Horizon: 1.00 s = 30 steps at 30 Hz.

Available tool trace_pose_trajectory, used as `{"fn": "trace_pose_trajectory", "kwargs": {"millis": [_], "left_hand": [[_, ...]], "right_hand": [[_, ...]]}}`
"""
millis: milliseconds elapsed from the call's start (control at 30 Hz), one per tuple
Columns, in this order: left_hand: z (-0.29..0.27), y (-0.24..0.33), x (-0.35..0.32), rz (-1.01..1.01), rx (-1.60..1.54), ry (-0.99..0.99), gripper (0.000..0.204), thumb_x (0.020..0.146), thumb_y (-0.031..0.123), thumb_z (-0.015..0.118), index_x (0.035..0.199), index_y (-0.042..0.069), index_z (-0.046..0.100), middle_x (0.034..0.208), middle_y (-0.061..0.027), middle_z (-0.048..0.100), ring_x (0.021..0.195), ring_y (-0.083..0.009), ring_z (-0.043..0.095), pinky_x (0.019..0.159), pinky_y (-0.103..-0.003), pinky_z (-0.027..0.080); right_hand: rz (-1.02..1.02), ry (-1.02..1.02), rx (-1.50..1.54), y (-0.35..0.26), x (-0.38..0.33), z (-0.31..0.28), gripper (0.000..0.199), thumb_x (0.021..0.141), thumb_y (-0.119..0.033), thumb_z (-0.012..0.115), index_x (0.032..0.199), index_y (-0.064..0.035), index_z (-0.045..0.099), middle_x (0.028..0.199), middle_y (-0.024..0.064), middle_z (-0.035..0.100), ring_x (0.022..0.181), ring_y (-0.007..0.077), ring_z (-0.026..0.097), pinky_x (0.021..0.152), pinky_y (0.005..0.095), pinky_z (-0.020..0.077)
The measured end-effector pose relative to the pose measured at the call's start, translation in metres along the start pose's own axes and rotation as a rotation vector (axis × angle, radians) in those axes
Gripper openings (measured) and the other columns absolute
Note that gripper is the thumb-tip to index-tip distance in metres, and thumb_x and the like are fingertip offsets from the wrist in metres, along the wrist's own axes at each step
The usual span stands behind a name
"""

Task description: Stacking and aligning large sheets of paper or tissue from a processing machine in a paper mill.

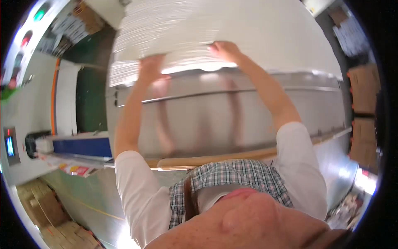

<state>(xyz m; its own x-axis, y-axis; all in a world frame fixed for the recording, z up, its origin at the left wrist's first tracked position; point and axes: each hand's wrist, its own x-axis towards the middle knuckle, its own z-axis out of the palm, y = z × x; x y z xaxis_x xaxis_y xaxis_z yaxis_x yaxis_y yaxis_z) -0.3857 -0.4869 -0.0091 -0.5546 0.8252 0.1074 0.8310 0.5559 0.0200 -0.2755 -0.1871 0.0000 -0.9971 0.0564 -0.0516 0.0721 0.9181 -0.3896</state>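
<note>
Both hands grip the near edge of a thick paper stack (215,29): left hand (151,66) under its near-left corner, right hand (224,50) on the edge. The stack lies on a steel machine (248,112), far from the body.

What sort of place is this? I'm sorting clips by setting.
Probably a print shop or paper-handling workshop. Both hands, left hand and right hand, grip a thick stack of white paper sheets above a grey metal machine; cardboard boxes sit on the floor.
</note>
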Motion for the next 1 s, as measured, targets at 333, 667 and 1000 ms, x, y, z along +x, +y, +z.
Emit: {"fn": "trace_pose_trajectory", "kwargs": {"millis": [333, 667, 1000], "left_hand": [[-0.021, 0.029, 0.044, -0.583, 0.272, -0.630, 0.104, 0.051, 0.027, 0.078, 0.133, 0.014, 0.017, 0.136, -0.0094, 0.026, 0.124, -0.0336, 0.025, 0.093, -0.062, 0.023], [0.017, -0.029, 0.019, -0.561, 0.263, -0.576, 0.108, 0.047, 0.013, 0.079, 0.133, 0.017, 0.013, 0.135, -0.0158, 0.023, 0.124, -0.0352, 0.023, 0.099, -0.054, 0.019], [0.027, -0.052, -0.025, -0.461, 0.131, -0.193, 0.086, 0.046, 0.010, 0.075, 0.123, 0.015, 0.037, 0.120, -0.0131, 0.042, 0.114, -0.0324, 0.037, 0.097, -0.040, 0.027]], "right_hand": [[0.114, -0.221, -0.223, 0.234, -0.131, -0.096, 0.073, 0.065, -0.055, 0.059, 0.122, -0.0135, 0.041, 0.122, 0.0094, 0.045, 0.115, 0.0262, 0.040, 0.094, 0.0444, 0.0287], [0.559, -0.574, -0.563, 0.489, -0.270, -0.212, 0.106, 0.035, -0.010, 0.082, 0.128, -0.0154, 0.030, 0.124, 0.0111, 0.040, 0.114, 0.0321, 0.038, 0.093, 0.0408, 0.0368], [0.382, -0.002, -0.532, 0.620, -0.341, -0.171, 0.080, 0.054, -0.008, 0.073, 0.125, -0.0158, 0.037, 0.130, 0.0114, 0.035, 0.122, 0.0295, 0.030, 0.100, 0.0392, 0.0275]]}}
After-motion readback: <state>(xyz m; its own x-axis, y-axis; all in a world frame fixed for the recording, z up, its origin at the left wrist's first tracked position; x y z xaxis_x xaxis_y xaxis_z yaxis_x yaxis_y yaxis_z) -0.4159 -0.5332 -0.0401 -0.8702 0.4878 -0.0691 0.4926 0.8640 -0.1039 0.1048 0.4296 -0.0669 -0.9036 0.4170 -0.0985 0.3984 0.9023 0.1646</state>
